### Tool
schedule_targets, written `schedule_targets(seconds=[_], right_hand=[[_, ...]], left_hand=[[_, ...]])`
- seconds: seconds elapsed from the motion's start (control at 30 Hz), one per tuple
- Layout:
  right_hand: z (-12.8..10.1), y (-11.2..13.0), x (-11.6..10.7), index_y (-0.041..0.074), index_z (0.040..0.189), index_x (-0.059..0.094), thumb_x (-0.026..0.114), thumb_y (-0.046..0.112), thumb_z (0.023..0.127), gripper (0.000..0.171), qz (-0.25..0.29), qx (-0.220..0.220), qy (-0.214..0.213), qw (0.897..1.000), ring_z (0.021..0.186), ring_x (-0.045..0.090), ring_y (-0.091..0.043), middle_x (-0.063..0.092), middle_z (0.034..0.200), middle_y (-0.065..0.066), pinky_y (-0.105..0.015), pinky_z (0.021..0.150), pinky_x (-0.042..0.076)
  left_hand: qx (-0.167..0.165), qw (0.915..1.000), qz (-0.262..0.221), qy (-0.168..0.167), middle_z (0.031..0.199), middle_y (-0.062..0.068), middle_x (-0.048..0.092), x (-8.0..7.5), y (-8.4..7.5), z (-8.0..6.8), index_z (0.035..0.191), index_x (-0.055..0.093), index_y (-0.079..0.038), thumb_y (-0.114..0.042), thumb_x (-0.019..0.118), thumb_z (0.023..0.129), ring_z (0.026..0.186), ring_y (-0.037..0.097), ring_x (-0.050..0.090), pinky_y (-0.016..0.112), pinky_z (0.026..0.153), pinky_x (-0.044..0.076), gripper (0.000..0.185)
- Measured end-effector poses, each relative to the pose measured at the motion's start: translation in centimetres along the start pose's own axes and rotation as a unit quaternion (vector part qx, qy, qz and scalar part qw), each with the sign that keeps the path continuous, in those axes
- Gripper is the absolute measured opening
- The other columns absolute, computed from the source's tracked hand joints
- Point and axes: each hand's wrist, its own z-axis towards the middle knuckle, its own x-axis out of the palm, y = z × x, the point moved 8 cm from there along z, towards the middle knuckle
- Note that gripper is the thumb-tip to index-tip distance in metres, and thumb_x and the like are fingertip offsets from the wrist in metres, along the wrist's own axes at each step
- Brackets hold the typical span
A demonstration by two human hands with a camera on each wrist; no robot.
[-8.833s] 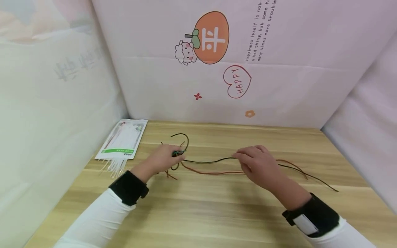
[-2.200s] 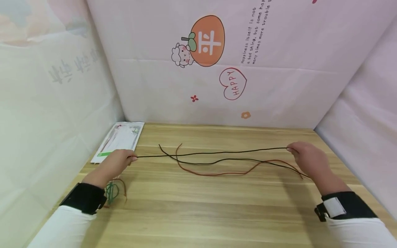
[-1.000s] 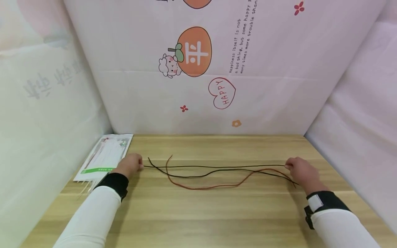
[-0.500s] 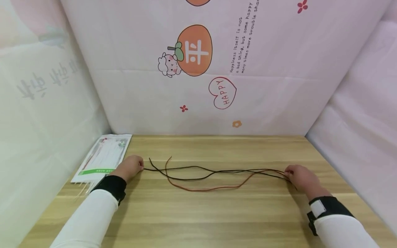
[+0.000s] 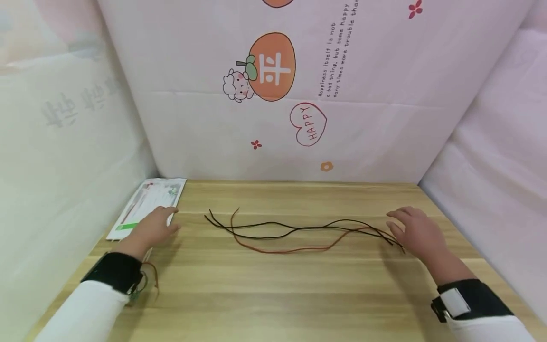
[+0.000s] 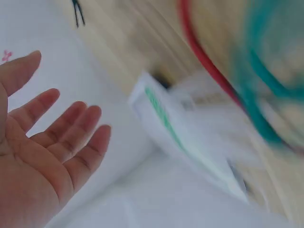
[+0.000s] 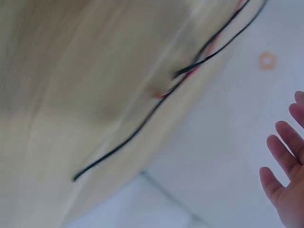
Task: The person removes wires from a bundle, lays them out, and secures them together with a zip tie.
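Note:
Two black wires [image 5: 258, 238] and a red wire [image 5: 290, 250] lie lengthwise across the table, crossing each other near both ends. To the left of their ends, my left hand [image 5: 153, 229] hovers with its fingers apart, holding nothing. My right hand [image 5: 420, 233] is just beyond the right ends, fingers spread and free of the wires. The left wrist view shows an open palm, and in the right wrist view the black wire ends [image 7: 118, 147] lie apart from the fingers. A tangle of green and red wires [image 5: 155, 275] is partly hidden by the left wrist.
A white packet with a green stripe [image 5: 147, 204] lies at the back left, partly behind the left hand. White cloth walls, the rear one printed [image 5: 205, 137], enclose the wooden table [image 5: 273, 285] at the back and sides.
Both hands have let go of the second black wire, stretched between them earlier; it now rests beside the first. The left hand has drawn back left, the right slightly right.

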Motion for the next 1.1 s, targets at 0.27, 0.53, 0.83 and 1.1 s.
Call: schedule_targets(seconds=[0.27,0.53,0.83,1.1], right_hand=[[-0.7,5.7,-2.4,0.004,0.105,0.07,0.07,0.029,0.088,0.031,0.003,-0.122,-0.098,0.988,0.091,0.062,-0.037,0.064,0.101,-0.016,-0.051,0.07,0.051],[-0.9,9.4,-1.6,0.008,0.104,0.071,0.033,0.055,0.099,0.06,0.022,-0.188,-0.105,0.976,0.089,0.064,-0.032,0.066,0.098,-0.011,-0.049,0.072,0.052],[-0.7,11.1,-0.8,0.008,0.103,0.071,0.06,0.039,0.095,0.034,0.031,-0.194,-0.088,0.977,0.088,0.063,-0.029,0.066,0.096,-0.008,-0.046,0.07,0.052],[-1.0,11.5,-0.6,0.011,0.103,0.071,0.079,0.011,0.076,0.028,0.032,-0.189,-0.092,0.977,0.089,0.064,-0.027,0.066,0.097,-0.005,-0.046,0.069,0.052]], left_hand=[[-0.018,0.9996,0.016,-0.016,0.128,0.046,0.037,-0.5,1.7,-4.7,0.135,0.036,0.016,-0.049,0.065,0.087,0.115,0.062,0.039,0.066,0.09,0.038,0.086],[-0.056,0.9937,-0.008,0.096,0.134,0.05,0.025,3.8,2.2,-7.1,0.143,0.023,0.015,-0.064,0.066,0.079,0.117,0.067,0.033,0.069,0.089,0.037,0.111],[-0.066,0.9942,0.024,0.082,0.121,0.039,0.04,4.9,1.8,-8.0,0.131,0.046,0.009,-0.064,0.072,0.073,0.104,0.054,0.042,0.06,0.076,0.046,0.097],[0.001,0.9928,-0.101,0.065,0.077,0.006,0.046,4.9,0.8,-7.9,0.087,0.048,-0.003,-0.004,0.07,0.081,0.068,0.019,0.043,0.03,0.059,0.038,0.023]])
